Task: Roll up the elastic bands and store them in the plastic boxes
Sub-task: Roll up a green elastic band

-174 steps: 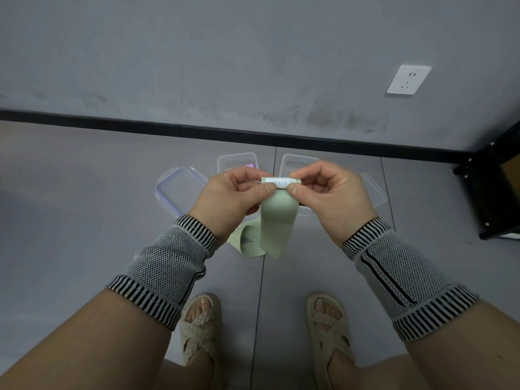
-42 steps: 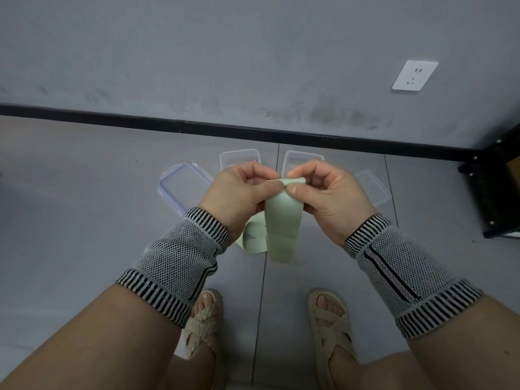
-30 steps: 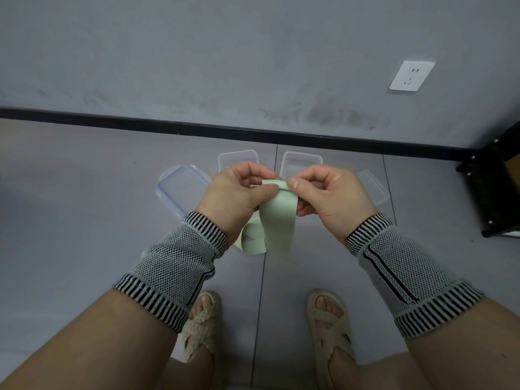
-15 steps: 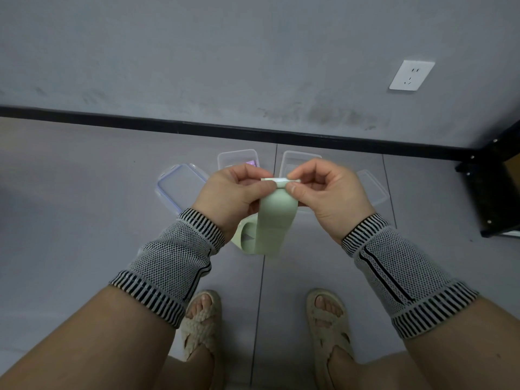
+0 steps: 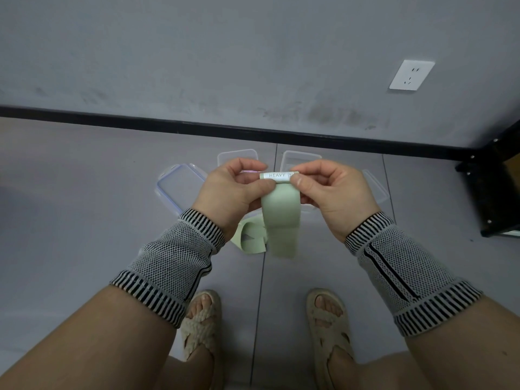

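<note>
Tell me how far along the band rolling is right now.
Early. The left hand and right hand pinch the green band at its top, where a short roll marked HEAVY has formed; most of it hangs loose. The boxes on the floor wait open, with something pinkish in one. Rolling, boxing and lids remain.

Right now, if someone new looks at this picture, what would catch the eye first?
First the green band at centre, pinched at its rolled top by the left hand and the right hand; the roll reads HEAVY and the tail hangs loose. Behind the hands, clear boxes and a lid lie on the floor, with a white socket on the wall at upper right.
</note>
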Demonstrator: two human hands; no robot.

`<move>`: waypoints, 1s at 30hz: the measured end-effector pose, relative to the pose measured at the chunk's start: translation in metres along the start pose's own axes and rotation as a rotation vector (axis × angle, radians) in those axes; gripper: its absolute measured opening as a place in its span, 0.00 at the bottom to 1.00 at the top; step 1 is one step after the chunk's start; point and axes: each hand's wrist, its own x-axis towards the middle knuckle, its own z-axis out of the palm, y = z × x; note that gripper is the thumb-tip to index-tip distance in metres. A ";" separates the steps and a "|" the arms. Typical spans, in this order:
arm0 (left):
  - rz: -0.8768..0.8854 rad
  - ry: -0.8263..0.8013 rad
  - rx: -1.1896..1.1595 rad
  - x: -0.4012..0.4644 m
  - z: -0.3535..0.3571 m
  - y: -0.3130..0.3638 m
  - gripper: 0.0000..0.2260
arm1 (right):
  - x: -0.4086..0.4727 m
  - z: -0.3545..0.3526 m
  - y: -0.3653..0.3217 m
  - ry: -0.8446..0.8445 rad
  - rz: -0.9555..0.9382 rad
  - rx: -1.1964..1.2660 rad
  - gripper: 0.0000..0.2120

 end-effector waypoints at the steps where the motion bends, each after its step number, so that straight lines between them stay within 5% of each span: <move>1: -0.026 0.005 -0.008 0.000 0.000 0.000 0.07 | 0.000 0.000 0.000 0.001 -0.009 0.007 0.07; 9: -0.075 -0.004 0.039 0.000 0.000 0.000 0.03 | 0.000 0.002 0.002 0.038 -0.058 -0.002 0.11; 16: 0.036 0.060 -0.019 -0.003 0.008 -0.004 0.05 | -0.002 0.010 0.006 0.245 -0.019 -0.023 0.06; 30: 0.150 0.083 0.165 -0.004 0.008 -0.008 0.05 | -0.003 0.011 0.009 0.225 -0.081 -0.229 0.05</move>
